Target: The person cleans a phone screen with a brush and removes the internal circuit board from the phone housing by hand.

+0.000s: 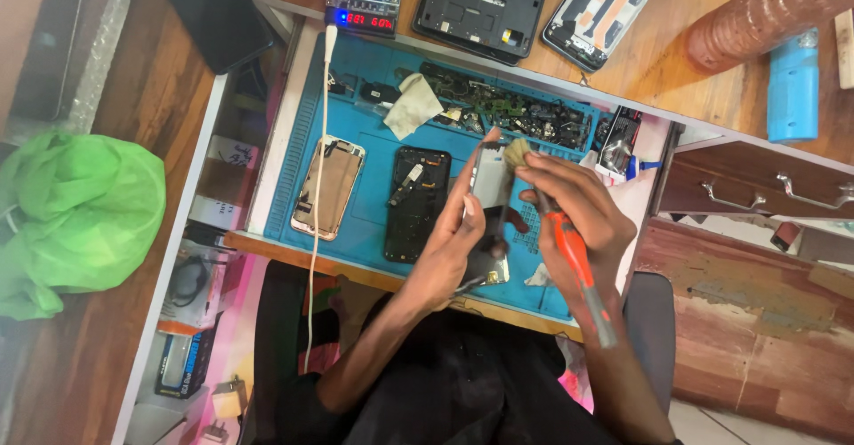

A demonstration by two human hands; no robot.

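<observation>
Orange-handled brush (569, 245): gripped in the right hand (578, 209), fingers wrapped round the handle — bristles touching the top edge of the phone.
Phone (489, 178): an opened handset held upright over the blue mat (374, 218), pinched along its edges by the left hand (449, 240), fingers curled behind it.
Left of the fingers: a black phone frame (416, 200), then a gold-rimmed phone back (327, 187) — both flat on the mat, a white cable (318, 187) crossing the gold one.
Beyond the fingertips: a tray of small dark parts (516, 111) on the counter (676, 62).
</observation>
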